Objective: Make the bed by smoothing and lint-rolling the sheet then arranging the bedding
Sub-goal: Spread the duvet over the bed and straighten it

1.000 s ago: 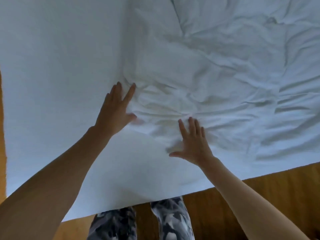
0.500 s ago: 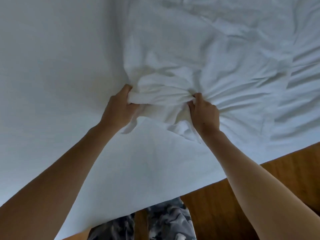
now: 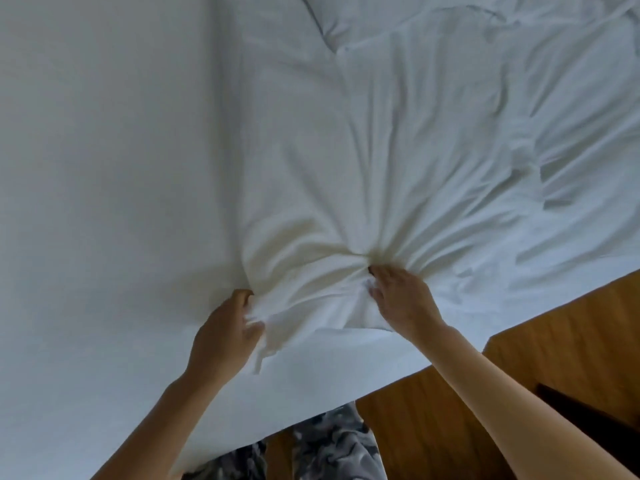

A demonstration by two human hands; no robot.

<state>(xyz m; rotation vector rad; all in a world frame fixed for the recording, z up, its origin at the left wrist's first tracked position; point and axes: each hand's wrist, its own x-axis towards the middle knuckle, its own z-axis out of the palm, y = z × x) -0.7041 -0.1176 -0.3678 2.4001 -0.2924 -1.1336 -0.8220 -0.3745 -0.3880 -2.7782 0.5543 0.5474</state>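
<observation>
Far left: smooth white sheet, flat and nearly creaseless, spread across the bed and running down to the near edge at the bottom.

Left of centre: left hand, forearm rising from the lower left corner, fingers curled around the near left corner of a crumpled white duvet, cloth bunched in the grip, a thin tail of fabric hanging below the palm. Grasping, not released.

Centre: duvet corner gathered into a thick wad between the two hands, lying on top of the sheet just inside the bed's near edge. Folds fanning up and outward from the two gripped spots, pulled taut like spokes. Left border of the duvet running as a straight vertical line from the left hand toward the top.

Right of centre: right hand, forearm entering from the lower right, back of the hand upward, fingertips dug into the gathered cloth, thumb tucked under a fold. Clenched on the duvet as well.

Bottom centre: patterned grey-and-white trousers just beyond the bed's edge, over a wooden floor.

Right: rest of the duvet heaped in loose, deep wrinkles up to the top right corner. Below it, a wooden piece of furniture just beside the bed's edge, dark opening at its lower right.
</observation>
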